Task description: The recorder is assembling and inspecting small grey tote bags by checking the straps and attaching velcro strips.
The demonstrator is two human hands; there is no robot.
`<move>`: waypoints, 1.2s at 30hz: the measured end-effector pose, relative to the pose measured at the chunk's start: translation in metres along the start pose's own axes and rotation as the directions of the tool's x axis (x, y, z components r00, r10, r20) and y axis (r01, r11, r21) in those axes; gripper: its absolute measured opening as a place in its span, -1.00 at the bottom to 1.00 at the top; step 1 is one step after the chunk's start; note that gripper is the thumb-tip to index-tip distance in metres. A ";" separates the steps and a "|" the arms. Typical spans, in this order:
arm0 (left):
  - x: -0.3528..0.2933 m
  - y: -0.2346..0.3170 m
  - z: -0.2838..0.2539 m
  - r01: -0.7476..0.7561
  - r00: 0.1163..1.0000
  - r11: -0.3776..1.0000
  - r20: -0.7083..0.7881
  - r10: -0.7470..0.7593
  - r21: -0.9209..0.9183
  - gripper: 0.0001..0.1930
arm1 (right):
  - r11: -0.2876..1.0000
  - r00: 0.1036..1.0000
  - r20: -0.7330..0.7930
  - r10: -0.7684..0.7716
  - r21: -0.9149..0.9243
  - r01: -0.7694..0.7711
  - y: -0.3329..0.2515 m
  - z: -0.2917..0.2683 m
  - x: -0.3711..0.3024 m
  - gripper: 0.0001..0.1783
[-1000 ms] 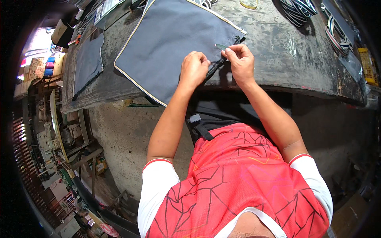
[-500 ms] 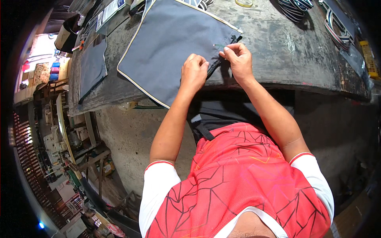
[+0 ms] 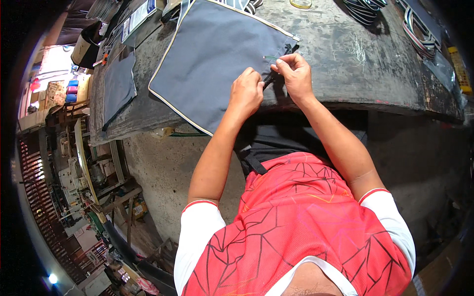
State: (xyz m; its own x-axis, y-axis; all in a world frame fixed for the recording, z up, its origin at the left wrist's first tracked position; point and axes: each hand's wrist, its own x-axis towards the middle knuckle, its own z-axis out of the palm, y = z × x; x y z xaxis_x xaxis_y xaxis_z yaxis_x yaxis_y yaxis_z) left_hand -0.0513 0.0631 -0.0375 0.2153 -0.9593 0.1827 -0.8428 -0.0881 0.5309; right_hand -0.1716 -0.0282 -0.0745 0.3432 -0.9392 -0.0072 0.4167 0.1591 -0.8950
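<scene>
L hand [image 3: 247,92] curled on black strip [image 3: 269,79] along R edge of cloth [image 3: 212,54], on table [image 3: 328,81]; R hand [image 3: 294,77] pinched on thin green item [image 3: 269,57], type unclear. Risk: uneven pull may pucker cloth.

The left hand [image 3: 247,92] and right hand [image 3: 296,74] are bare at the grip. Well back from it, a red shirt [image 3: 296,232] carries black angular lines and fainter orange and purple strokes, with white short sleeves [image 3: 200,234] edged in red and a white neckband [image 3: 310,259] farthest away. Dark legwear [image 3: 286,140] shows nearer the grip.
</scene>
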 end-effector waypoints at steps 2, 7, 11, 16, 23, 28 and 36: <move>-0.003 -0.001 -0.001 0.048 0.999 0.995 0.014 -0.046 -0.089 -0.92 | 1.000 1.000 0.001 0.025 -0.010 -0.025 -0.001 0.000 -0.002 -0.93; -0.004 0.000 0.003 0.124 0.989 0.989 -0.077 -0.130 -0.075 -0.92 | 0.995 1.000 0.015 -0.019 -0.103 0.020 0.000 -0.002 -0.001 -0.92; -0.010 0.002 0.000 0.204 0.972 0.966 -0.084 -0.219 -0.159 -0.91 | 0.997 0.999 -0.010 -0.035 -0.073 0.034 0.001 0.000 -0.002 -0.90; -0.015 -0.001 0.000 0.220 0.954 0.944 -0.147 -0.261 -0.247 -0.92 | 0.960 0.996 0.062 -0.060 -0.269 0.074 0.001 -0.006 -0.004 -0.90; -0.020 -0.009 -0.003 0.196 0.960 0.900 -0.110 -0.257 -0.390 -0.91 | 0.846 0.902 0.358 -0.240 -0.378 0.375 -0.005 -0.002 -0.015 -0.90; -0.021 -0.011 -0.003 0.178 0.962 0.892 -0.118 -0.247 -0.416 -0.91 | 0.780 0.876 0.410 -0.256 -0.447 0.437 -0.008 0.001 -0.017 -0.90; -0.020 -0.011 -0.004 0.177 0.963 0.879 -0.108 -0.248 -0.442 -0.90 | 0.752 0.863 0.448 -0.234 -0.479 0.452 -0.008 0.000 -0.016 -0.92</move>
State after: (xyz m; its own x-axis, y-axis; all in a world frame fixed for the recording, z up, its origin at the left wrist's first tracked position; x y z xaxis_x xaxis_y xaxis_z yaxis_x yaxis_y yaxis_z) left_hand -0.0441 0.0846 -0.0440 0.4693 -0.8729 0.1335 -0.4847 -0.1283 0.8652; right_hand -0.1806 -0.0145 -0.0673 0.5758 -0.7115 0.4027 0.0658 -0.4507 -0.8903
